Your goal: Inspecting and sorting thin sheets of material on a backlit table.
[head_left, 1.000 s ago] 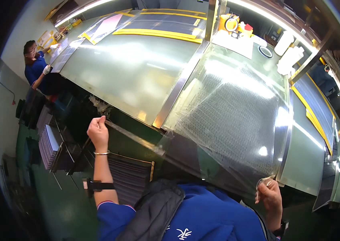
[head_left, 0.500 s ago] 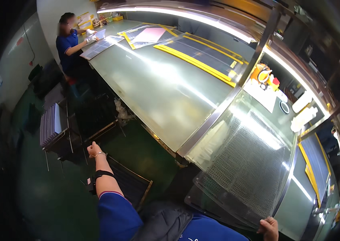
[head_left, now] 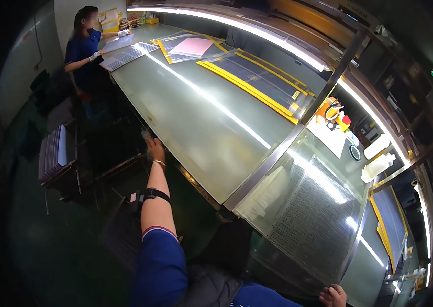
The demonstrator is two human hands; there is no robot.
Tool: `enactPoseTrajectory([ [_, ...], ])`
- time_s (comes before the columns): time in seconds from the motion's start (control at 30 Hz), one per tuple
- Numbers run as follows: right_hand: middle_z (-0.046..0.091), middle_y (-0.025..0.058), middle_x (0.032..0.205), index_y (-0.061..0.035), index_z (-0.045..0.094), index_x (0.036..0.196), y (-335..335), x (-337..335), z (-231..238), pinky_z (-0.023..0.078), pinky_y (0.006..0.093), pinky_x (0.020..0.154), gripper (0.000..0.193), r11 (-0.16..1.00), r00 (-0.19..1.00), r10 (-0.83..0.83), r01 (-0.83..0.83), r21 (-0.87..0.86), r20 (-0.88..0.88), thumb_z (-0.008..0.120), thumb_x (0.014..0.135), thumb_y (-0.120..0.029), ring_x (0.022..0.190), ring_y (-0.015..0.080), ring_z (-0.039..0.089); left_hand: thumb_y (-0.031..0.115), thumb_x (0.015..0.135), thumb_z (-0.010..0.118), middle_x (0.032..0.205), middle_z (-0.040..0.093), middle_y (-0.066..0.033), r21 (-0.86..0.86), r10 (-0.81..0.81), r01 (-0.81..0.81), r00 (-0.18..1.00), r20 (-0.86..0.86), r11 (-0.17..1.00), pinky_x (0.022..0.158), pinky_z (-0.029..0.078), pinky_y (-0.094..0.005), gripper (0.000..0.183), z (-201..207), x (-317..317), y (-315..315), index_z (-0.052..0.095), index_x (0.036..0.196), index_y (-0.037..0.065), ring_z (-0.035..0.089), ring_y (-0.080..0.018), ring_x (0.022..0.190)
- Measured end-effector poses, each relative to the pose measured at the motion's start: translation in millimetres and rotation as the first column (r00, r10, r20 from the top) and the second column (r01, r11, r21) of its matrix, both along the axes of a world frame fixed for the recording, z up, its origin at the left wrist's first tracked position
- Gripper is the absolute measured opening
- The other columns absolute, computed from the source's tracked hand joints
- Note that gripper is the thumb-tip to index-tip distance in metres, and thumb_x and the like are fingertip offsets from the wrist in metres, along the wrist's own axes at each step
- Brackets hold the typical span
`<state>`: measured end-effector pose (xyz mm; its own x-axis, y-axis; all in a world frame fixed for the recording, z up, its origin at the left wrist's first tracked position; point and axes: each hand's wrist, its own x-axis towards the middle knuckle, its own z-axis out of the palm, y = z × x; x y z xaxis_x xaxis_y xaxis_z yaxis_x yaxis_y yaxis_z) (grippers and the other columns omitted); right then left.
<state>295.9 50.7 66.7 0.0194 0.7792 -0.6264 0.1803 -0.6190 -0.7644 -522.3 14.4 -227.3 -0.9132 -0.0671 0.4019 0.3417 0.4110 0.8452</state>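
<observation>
My left arm stretches out to the long table's near edge, where my left hand (head_left: 156, 149) closes on a crumpled piece of clear plastic (head_left: 146, 134); its fingers partly hide the plastic. Low at the right, my right hand (head_left: 333, 295) has curled fingers at the near corner of a large see-through sheet with a dark, dotted mesh area (head_left: 308, 220). This sheet lies on the glassy right-hand part of the table, and its near end reaches past the edge toward me. How firmly the right fingers grip its corner is hard to see.
A co-worker (head_left: 84, 56) in gloves handles panels (head_left: 127, 57) at the far left end. Yellow-edged frames (head_left: 257, 82) lie along the table's (head_left: 196, 138) back. A metal post (head_left: 336, 74), white bottles (head_left: 378, 166) and a tape roll (head_left: 354, 152) stand right. A rack of panels (head_left: 58, 153) is at left.
My left hand has moved from above the floor up and right to the plastic at the table edge. The view has shifted slightly. My right hand stays by the sheet's corner.
</observation>
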Motion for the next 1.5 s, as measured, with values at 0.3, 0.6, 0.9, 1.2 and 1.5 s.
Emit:
enactPoseTrajectory([
  [0.3, 0.059, 0.0143, 0.101, -0.0027, 0.040, 0.126, 1, 15, -5, 0.055, 0.0327, 0.068, 0.045, 0.988, 0.996, -0.091, 0.088, 0.130, 0.010, 0.057, 0.085, -0.010, 0.080, 0.0225, 0.062, 0.032, 0.082, 0.056, 0.109, 0.057, -0.0206, -0.296, 0.044, 0.042, 0.960, 0.278, 0.954, 0.085, 0.044, -0.0407, 0.033, 125, 68, -39, 0.066, 0.097, 0.006, 0.055, -0.0349, 0.099],
  [0.6, 0.059, 0.0148, 0.103, -0.0012, 0.041, 0.125, 6, 20, 5, 0.056, 0.0323, 0.065, 0.044, 0.968, 0.993, -0.071, 0.046, 0.247, 0.092, 0.057, 0.085, -0.009, 0.079, 0.0227, 0.062, 0.013, 0.084, 0.049, 0.103, 0.058, -0.0224, 0.253, -0.134, 0.047, 0.931, 0.339, 0.966, 0.069, 0.050, -0.0396, 0.038, 93, 63, -18, 0.038, 0.117, 0.000, 0.062, -0.0340, 0.082],
  [0.9, 0.057, 0.0178, 0.104, 0.0001, 0.041, 0.126, 11, 40, 10, 0.056, 0.0329, 0.061, 0.044, 0.938, 0.985, -0.102, 0.049, 0.342, 0.137, 0.056, 0.085, -0.007, 0.079, 0.0235, 0.063, -0.001, 0.077, 0.049, 0.083, 0.062, -0.0174, 0.541, 0.034, -0.447, 0.792, 0.609, 0.713, 0.043, 0.054, -0.0313, 0.018, 92, 64, -74, 0.051, 0.095, 0.000, 0.065, -0.0264, 0.059],
  [1.2, 0.058, 0.0049, 0.066, 0.0043, 0.055, 0.108, 50, 99, 38, 0.048, 0.0255, 0.048, 0.033, 0.871, 0.817, -0.089, -0.214, 0.442, 0.570, 0.047, 0.076, 0.000, 0.058, 0.0115, 0.058, 0.056, 0.080, 0.049, 0.124, 0.050, -0.0042, 0.763, -0.690, -0.024, 0.409, 0.597, 0.646, 0.084, 0.042, -0.0299, 0.060, 32, 58, -46, 0.047, 0.123, 0.015, 0.053, -0.0186, 0.101],
  [1.5, 0.063, 0.0129, 0.087, -0.0017, 0.057, 0.111, 168, 106, 50, 0.047, 0.0305, 0.071, 0.033, 0.549, 0.623, -0.267, -0.529, 0.647, 0.735, 0.060, 0.079, -0.009, 0.078, 0.0236, 0.062, 0.003, 0.085, 0.046, 0.123, 0.045, -0.0154, 0.154, -0.505, 0.559, 0.815, -0.283, 0.815, 0.097, 0.033, -0.0349, 0.034, 220, 321, 3, 0.044, 0.119, -0.005, 0.046, -0.0254, 0.109],
])
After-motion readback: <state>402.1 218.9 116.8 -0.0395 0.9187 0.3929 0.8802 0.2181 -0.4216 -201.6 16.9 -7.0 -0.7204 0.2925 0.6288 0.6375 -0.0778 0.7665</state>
